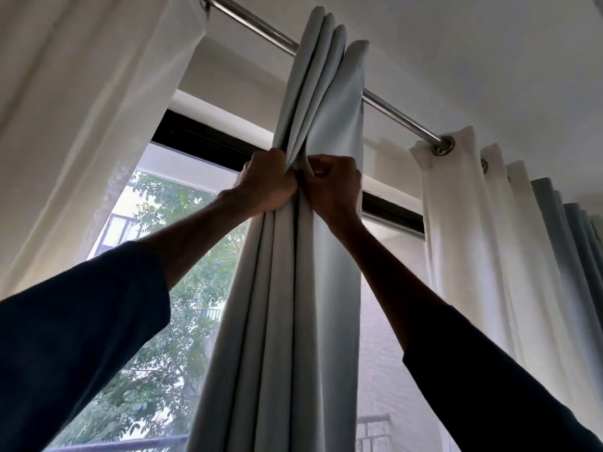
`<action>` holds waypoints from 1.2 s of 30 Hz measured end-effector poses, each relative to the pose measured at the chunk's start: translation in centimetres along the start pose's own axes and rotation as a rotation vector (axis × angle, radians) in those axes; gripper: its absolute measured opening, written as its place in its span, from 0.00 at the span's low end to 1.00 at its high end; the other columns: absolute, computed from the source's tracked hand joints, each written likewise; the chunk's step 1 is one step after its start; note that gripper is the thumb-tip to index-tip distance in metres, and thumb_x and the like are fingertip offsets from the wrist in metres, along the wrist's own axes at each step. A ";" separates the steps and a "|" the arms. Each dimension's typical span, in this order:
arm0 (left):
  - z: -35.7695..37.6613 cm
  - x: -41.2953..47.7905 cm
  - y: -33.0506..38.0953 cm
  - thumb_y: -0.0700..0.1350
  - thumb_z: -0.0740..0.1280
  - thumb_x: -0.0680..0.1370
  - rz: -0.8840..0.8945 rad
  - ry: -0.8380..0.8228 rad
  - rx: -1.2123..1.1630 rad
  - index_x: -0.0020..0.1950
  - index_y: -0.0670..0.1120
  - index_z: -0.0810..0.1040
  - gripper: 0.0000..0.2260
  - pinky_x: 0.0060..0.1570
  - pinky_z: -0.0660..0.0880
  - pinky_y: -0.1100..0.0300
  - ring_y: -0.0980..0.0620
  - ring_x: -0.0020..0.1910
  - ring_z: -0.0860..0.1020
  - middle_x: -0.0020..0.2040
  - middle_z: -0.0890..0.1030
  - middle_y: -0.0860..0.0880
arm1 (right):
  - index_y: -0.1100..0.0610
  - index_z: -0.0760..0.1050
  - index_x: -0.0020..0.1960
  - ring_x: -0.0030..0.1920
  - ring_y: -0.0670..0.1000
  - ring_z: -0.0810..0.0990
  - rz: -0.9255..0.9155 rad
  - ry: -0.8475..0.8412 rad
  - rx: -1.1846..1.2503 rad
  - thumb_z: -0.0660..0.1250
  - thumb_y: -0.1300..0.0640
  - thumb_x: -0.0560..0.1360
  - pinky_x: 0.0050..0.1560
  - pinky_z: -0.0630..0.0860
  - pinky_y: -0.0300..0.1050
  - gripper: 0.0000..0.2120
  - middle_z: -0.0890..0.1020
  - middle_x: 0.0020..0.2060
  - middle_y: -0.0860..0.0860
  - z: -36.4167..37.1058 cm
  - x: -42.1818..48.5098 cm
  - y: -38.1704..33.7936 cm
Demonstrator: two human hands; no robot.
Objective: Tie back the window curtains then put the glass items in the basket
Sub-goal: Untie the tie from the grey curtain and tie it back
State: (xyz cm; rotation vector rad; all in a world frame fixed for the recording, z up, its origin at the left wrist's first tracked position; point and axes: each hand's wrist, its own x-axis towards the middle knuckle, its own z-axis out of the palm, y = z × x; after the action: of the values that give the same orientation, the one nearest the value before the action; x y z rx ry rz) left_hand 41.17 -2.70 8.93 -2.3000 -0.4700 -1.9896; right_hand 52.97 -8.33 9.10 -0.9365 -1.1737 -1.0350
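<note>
In the head view, a grey curtain (303, 272) is seen gathered into a narrow bunch of folds, hung from a metal rod (391, 107) in front of the window (182, 256). The bunch is gripped high up by the left hand (267, 185), whose fingers are curled round its left folds. A fold just beside it is pinched by the right hand (332, 189), fingers curled tight. The two hands are touching. Both arms are raised, in dark sleeves (81, 337). White curtains (456, 207) are hung on either side.
</note>
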 end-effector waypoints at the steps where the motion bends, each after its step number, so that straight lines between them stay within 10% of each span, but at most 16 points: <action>1: 0.4 -0.1 -0.1 0.55 0.61 0.78 0.004 -0.002 -0.031 0.49 0.37 0.74 0.20 0.48 0.73 0.51 0.30 0.55 0.77 0.54 0.78 0.30 | 0.49 0.88 0.44 0.37 0.40 0.84 0.016 0.004 0.048 0.73 0.43 0.74 0.38 0.81 0.43 0.10 0.87 0.35 0.43 -0.2 -0.6 0.2; 8: 2.7 -1.7 -0.1 0.52 0.60 0.83 0.073 -0.059 -0.064 0.36 0.45 0.65 0.18 0.42 0.67 0.54 0.32 0.52 0.78 0.50 0.78 0.29 | 0.53 0.86 0.40 0.29 0.36 0.78 0.091 0.025 0.152 0.79 0.52 0.68 0.36 0.75 0.35 0.05 0.82 0.28 0.40 -2.9 -2.3 1.8; 18: 3.4 -2.9 -1.5 0.45 0.68 0.76 0.098 -0.083 0.001 0.44 0.42 0.71 0.08 0.44 0.73 0.48 0.30 0.52 0.78 0.51 0.78 0.33 | 0.56 0.86 0.50 0.37 0.39 0.84 -0.021 0.002 0.105 0.76 0.58 0.70 0.45 0.83 0.40 0.09 0.86 0.37 0.44 -2.5 -5.6 0.8; 24: 3.0 -2.9 -1.0 0.53 0.62 0.81 -0.149 -0.240 -0.461 0.32 0.45 0.70 0.20 0.26 0.63 0.63 0.53 0.24 0.70 0.26 0.71 0.49 | 0.54 0.85 0.52 0.38 0.41 0.85 -0.002 -0.066 0.168 0.72 0.59 0.73 0.46 0.85 0.49 0.08 0.86 0.38 0.44 -2.6 -6.3 0.9; 27: 2.8 -3.1 -0.6 0.68 0.50 0.80 -0.261 -0.328 -0.485 0.41 0.44 0.77 0.30 0.33 0.74 0.61 0.51 0.32 0.79 0.34 0.81 0.47 | 0.59 0.84 0.54 0.39 0.51 0.87 0.120 -0.182 0.365 0.63 0.61 0.75 0.38 0.85 0.52 0.12 0.87 0.40 0.53 -2.6 -6.9 1.0; 30: 3.1 -3.1 -0.8 0.78 0.59 0.67 -0.260 -0.284 -0.472 0.50 0.42 0.82 0.39 0.42 0.81 0.49 0.45 0.42 0.84 0.42 0.84 0.44 | 0.65 0.80 0.53 0.40 0.53 0.86 0.262 -0.227 0.554 0.56 0.72 0.73 0.37 0.82 0.48 0.17 0.86 0.41 0.58 -3.0 -7.1 0.9; 36: 4.8 -3.0 -0.5 0.58 0.65 0.78 -0.192 -0.141 -0.297 0.40 0.44 0.70 0.18 0.31 0.63 0.60 0.41 0.40 0.75 0.51 0.80 0.35 | 0.60 0.70 0.64 0.42 0.56 0.87 0.452 -0.142 0.596 0.60 0.73 0.76 0.43 0.85 0.54 0.19 0.86 0.46 0.62 -4.7 -6.1 2.4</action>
State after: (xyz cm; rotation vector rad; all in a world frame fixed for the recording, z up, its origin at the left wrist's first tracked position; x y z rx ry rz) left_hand 45.26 -1.60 5.17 -2.6796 -0.4467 -2.1182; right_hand 56.06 -11.37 2.22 -0.7476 -1.2144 -0.2305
